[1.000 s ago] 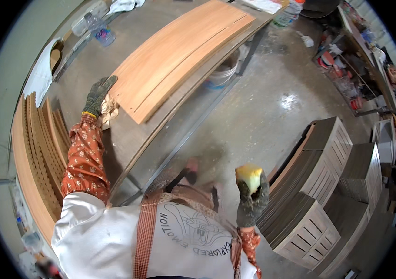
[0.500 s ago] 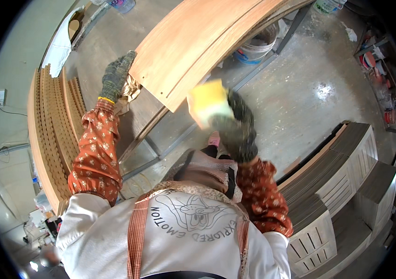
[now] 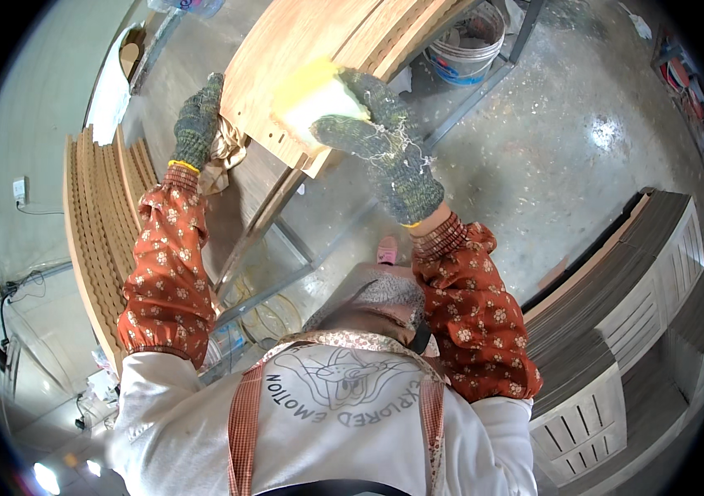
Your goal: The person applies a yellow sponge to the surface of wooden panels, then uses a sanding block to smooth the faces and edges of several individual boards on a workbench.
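A curved, light wooden panel (image 3: 265, 70) with small holes near its near end lies on top of a stack of similar panels. My right hand (image 3: 385, 145), in a dark green knitted glove with loose threads, is closed around a yellow and white sponge (image 3: 310, 103). The sponge is over the panel's near end, blurred by motion. My left hand (image 3: 196, 124), gloved alike, is closed at the panel's left edge, its fingers partly hidden. A crumpled tan cloth (image 3: 224, 153) lies beside it, below the panel's corner.
Curved wooden pieces with scalloped edges (image 3: 104, 240) stand at left. A white bucket (image 3: 467, 50) sits beyond the panel stack, by a metal frame (image 3: 472, 120). Grey slatted panels (image 3: 587, 331) are piled at right. Yellow hose or cord (image 3: 269, 306) lies on the floor.
My right hand has moved forward and left with the sponge, from beside the panel's near end to over it. My left hand stays at the panel's left edge. The view has shifted slightly.
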Tool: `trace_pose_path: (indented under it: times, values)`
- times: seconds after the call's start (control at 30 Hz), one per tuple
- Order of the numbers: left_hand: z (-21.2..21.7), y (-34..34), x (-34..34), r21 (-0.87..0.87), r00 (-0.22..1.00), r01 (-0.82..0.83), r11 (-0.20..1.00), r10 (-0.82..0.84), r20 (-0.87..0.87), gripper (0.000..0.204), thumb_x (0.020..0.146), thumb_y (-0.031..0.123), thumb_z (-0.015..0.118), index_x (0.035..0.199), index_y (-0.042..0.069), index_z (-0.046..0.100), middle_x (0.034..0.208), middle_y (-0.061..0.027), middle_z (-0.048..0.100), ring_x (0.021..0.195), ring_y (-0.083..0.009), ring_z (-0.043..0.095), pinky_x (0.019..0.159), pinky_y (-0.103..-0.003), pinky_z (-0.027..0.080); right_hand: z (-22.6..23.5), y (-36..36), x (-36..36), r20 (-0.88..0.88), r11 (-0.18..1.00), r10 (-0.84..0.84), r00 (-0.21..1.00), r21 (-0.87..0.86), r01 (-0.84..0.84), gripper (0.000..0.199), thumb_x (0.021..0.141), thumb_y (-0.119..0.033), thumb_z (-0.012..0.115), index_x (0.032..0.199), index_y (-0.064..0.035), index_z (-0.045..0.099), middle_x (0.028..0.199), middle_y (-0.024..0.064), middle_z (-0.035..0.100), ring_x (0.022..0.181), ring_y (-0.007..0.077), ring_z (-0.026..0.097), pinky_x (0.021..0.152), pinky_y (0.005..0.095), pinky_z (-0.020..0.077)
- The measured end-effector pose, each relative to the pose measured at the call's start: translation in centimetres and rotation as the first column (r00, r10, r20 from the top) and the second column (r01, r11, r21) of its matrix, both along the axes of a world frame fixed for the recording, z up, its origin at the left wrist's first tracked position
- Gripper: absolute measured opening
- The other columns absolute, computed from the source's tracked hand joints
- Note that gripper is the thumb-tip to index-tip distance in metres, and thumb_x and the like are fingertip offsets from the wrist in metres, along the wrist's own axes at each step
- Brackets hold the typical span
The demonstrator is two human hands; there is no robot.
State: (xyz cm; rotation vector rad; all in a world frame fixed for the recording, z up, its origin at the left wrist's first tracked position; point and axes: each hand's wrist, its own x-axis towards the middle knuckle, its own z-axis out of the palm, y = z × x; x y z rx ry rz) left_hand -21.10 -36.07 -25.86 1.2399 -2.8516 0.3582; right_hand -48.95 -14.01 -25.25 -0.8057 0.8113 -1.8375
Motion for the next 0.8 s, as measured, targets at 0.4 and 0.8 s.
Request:
trace_pose_path:
  times: [0.4, 0.8]
  values:
    - [-0.1, 0.5, -2.2, -0.222, 0.983, 0.119, 0.968, -0.147, -0.113, 0.046, 0.087, 0.006, 0.048, 0.132, 0.011, 0.045, 0.103, -0.0185, 0.063, 0.09, -0.0337, 0.063, 0.077, -0.042, 0.049, -2.9, 1.9, 2.6, 0.095, 0.933, -0.333, 0.938, -0.108, 0.342, 0.047, 0.079, -0.016, 0.073, 0.119, -0.001, 0.053, 0.106, 0.0063, 0.061, 0.098, 0.014, 0.057, 0.082, 0.0276, 0.0493]
    - [0.6, 0.5, -4.1, 0.441, 0.611, -0.319, 0.839, 0.538, -0.582, 0.04, 0.096, 0.03, 0.043, 0.108, -0.005, 0.059, 0.093, -0.014, 0.066, 0.074, -0.0179, 0.063, 0.07, -0.03, 0.05, -8.8, 7.3, 13.0, -0.047, 0.787, -0.586, 0.809, 0.205, 0.582, 0.056, 0.076, -0.012, 0.076, 0.123, 0.001, 0.048, 0.113, 0.0113, 0.06, 0.102, 0.019, 0.06, 0.087, 0.0281, 0.0484]
